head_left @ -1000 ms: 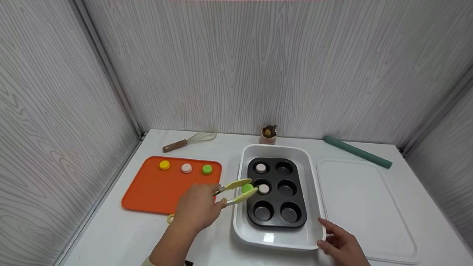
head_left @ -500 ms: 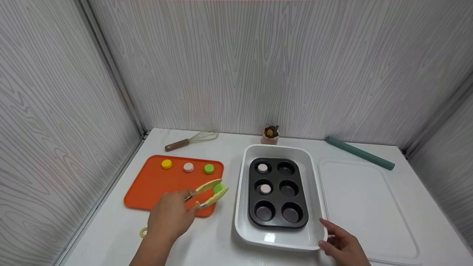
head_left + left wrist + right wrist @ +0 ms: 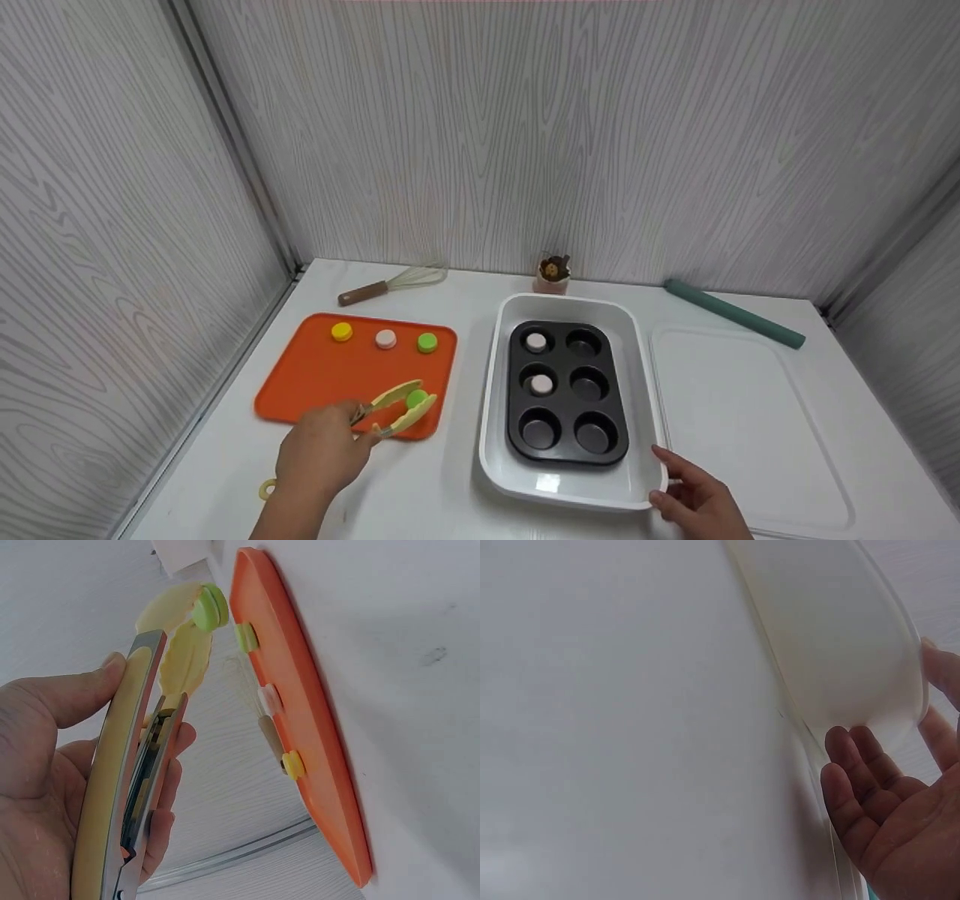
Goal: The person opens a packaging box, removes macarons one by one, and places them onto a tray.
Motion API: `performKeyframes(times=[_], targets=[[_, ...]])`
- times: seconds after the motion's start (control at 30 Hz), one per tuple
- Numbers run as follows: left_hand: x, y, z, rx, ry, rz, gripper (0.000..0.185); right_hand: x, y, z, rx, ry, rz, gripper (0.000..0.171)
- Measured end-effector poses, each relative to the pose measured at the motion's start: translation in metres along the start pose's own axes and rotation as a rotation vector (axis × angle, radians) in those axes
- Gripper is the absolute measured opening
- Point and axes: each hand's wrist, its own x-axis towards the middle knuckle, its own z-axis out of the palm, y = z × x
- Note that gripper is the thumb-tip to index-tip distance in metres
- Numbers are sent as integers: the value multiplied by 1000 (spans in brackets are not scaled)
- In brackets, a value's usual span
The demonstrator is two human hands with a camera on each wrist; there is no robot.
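Observation:
My left hand (image 3: 322, 454) grips kitchen tongs (image 3: 127, 765) with yellow scalloped tips. Between those tips is a green macaron (image 3: 211, 608), held over the right front part of the orange tray (image 3: 322, 375). A yellow macaron (image 3: 342, 331), a pink one and another green macaron (image 3: 427, 343) lie along the tray's far edge. At the white tub's (image 3: 574, 495) front right corner, my right hand (image 3: 701, 495) holds the rim between thumb and fingers. Inside the tub sits a dark muffin tin (image 3: 568, 390); two cups in its left column each hold a pale pink macaron (image 3: 541, 385).
A whisk (image 3: 390, 285) lies behind the tray. A small pot with brown decorations (image 3: 553, 274) stands behind the tub. To the right are a white board or lid (image 3: 750, 427) and a green rolled cylinder (image 3: 735, 313). Walls enclose the table at the back and sides.
My left hand has carried the tongs and the green macaron leftward, from the muffin tin's left side to over the orange tray. The right hand stays at the tub's corner.

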Motion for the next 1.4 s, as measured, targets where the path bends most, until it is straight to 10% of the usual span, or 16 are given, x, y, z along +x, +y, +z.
performKeyframes(times=[1.13,1.4], targets=[[0,-9,2,-28,-59,-56,62,0,5,1,28,1,-66,66],[-2,26,-16,-90,19,22,67,1,4,0,26,16,-37,68]])
